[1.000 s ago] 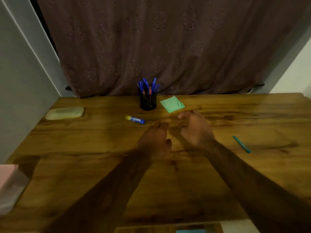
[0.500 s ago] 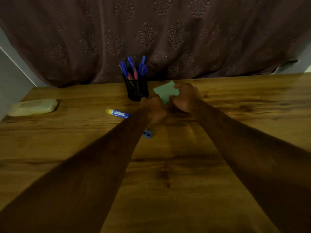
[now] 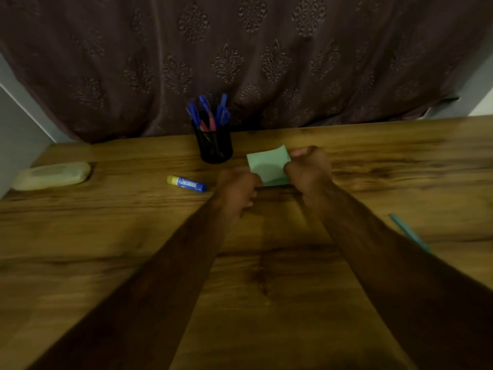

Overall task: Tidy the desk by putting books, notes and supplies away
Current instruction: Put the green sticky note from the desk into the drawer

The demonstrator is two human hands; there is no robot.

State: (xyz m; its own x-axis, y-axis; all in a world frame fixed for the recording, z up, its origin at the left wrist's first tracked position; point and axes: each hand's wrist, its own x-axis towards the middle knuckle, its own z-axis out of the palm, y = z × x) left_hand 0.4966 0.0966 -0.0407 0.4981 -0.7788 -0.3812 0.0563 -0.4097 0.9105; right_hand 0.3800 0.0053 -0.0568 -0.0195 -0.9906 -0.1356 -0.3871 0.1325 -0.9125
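A green pad of sticky notes (image 3: 267, 166) is held just above the wooden desk (image 3: 106, 236), right of a black mesh pen holder (image 3: 213, 145) full of blue and red pens. My right hand (image 3: 309, 169) grips the pad's right edge. My left hand (image 3: 236, 188) is curled at the pad's lower left corner, touching it. A blue glue stick with a yellow cap (image 3: 186, 183) lies left of my left hand. A teal pen (image 3: 409, 232) lies on the desk beside my right forearm.
A pale yellow pouch (image 3: 52, 175) lies at the desk's far left. A dark patterned curtain (image 3: 240, 57) hangs right behind the desk's back edge. Grey wall shows at the left.
Both hands moved forward to the green pad and took hold of it; it is now lifted and turned between them. The camera moved closer to the desk.
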